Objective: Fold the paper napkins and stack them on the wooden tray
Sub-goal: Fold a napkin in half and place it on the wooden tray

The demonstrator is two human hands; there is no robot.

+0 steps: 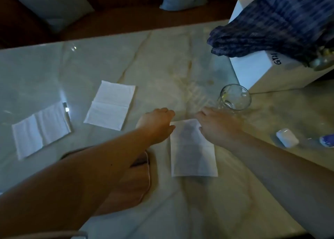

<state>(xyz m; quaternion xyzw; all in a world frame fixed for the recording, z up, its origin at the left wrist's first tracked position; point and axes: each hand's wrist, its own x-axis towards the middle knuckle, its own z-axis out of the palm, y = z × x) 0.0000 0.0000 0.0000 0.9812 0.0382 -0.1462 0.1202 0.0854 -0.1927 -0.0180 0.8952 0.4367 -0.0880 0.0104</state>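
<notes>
White paper, the napkin (192, 148) is lying flat on the marble table (162, 61), and both hands are resting on its far corners: the left hand (156, 124) is pressing the left corner with curled fingers, while the right hand (218, 125) is pinning the right corner with fingers spread. Two more napkins (110, 105) (40, 130) are lying well to the left of the left hand, and a glass (235, 98) is standing just beyond the right hand, whether touching I cannot tell.

The left forearm (101, 159) hid most of a brown object (133, 186) on the bench. The blue cloth (282, 22) ran off the right edge, blurred. Both hands covered the napkin's (192, 152) far corners.
</notes>
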